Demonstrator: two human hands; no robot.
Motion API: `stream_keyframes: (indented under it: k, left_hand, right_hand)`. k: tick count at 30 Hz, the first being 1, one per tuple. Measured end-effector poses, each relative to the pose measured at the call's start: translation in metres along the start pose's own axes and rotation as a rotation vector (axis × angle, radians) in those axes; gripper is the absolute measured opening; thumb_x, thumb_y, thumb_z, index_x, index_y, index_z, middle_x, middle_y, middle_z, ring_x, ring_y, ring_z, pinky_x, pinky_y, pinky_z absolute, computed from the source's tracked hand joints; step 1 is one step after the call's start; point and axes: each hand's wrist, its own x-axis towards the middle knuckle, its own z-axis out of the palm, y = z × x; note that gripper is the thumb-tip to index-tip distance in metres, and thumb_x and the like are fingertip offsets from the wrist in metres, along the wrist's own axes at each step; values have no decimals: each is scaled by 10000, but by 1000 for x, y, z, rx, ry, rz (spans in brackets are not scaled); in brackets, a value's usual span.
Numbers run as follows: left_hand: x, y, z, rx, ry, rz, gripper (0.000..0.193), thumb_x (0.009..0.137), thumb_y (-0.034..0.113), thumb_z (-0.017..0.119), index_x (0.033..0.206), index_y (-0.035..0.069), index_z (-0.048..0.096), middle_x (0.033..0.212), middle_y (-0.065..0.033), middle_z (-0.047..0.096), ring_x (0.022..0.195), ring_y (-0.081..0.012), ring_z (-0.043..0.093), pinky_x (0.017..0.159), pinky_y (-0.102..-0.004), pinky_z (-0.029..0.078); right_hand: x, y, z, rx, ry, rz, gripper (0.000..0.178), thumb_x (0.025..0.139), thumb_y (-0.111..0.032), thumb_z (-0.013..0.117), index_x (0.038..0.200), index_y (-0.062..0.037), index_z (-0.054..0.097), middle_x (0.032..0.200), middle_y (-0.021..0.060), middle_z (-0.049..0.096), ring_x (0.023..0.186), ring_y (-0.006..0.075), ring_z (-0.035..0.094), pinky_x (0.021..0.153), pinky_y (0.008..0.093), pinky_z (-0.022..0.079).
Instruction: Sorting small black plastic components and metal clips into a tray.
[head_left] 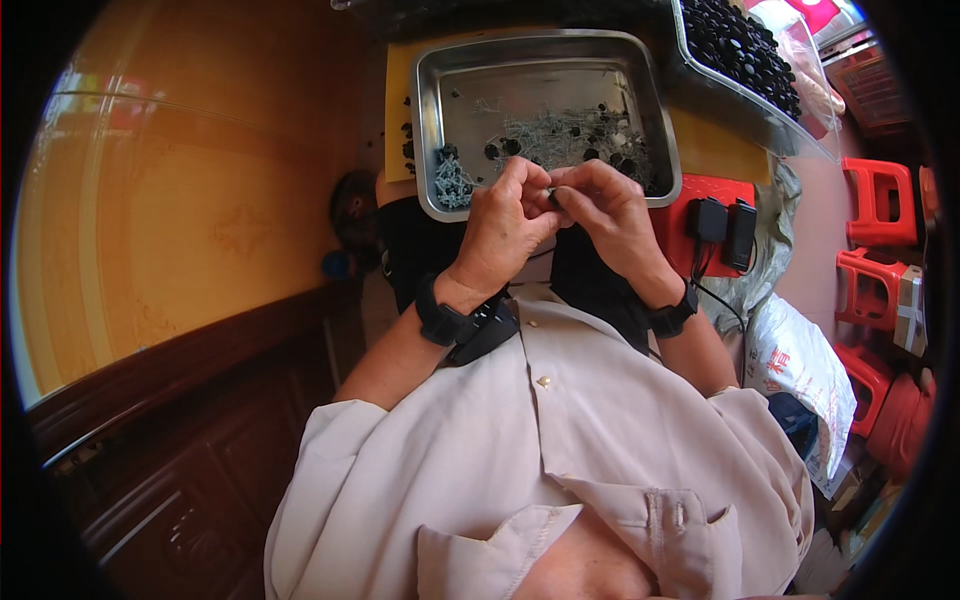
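Observation:
Over the near rim of a steel tray (530, 75), my left hand (505, 220) and my right hand (615, 215) meet fingertip to fingertip. Both are closed in a pinch around a small black piece (554, 197), mostly hidden by the fingers, so its exact kind cannot be made out. Inside the tray lies a loose spread of thin pale-grey pins or wires (545, 138), mixed with several round black pieces. A denser clump of grey wiry bits (453, 186) fills the tray's near left corner. Each of my wrists wears a black band.
A clear plastic bin (740, 60) heaped with black round pieces stands at the far right. Beside the tray's right corner is a red box (715, 225) with black adapters and a cable. Red stools (880, 200) and a white sack (795, 365) lie further right. A wooden panel (200, 200) rises on the left.

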Motion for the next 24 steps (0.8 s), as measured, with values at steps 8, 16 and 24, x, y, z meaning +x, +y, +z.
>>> stream_keyframes:
  k: [8, 16, 24]
  left_hand:
    - [30, -25, -62, 541, 109, 84, 251, 701, 73, 679, 925, 17, 581, 768, -133, 590, 721, -250, 600, 667, -325, 482]
    - [63, -52, -48, 719, -76, 154, 207, 710, 35, 645, 905, 4, 584, 846, -193, 568, 857, -363, 562, 757, -424, 459]
    - [52, -10, -23, 345, -52, 52, 207, 689, 55, 680, 831, -1, 541, 731, -139, 608, 691, -267, 615, 659, -343, 492]
  right_hand:
    - [2, -2, -32, 558, 147, 151, 118, 874, -65, 578, 976, -13, 609, 935, 78, 642, 767, 108, 619, 659, 199, 508]
    - [-2, 0, -26, 528, 52, 142, 172, 848, -78, 621, 1011, -25, 616, 882, 38, 635, 753, 84, 603, 663, 199, 491]
    - [13, -2, -14, 648, 71, 129, 173, 856, -64, 604, 1014, 6, 609, 873, 56, 631, 789, 115, 623, 696, 204, 514]
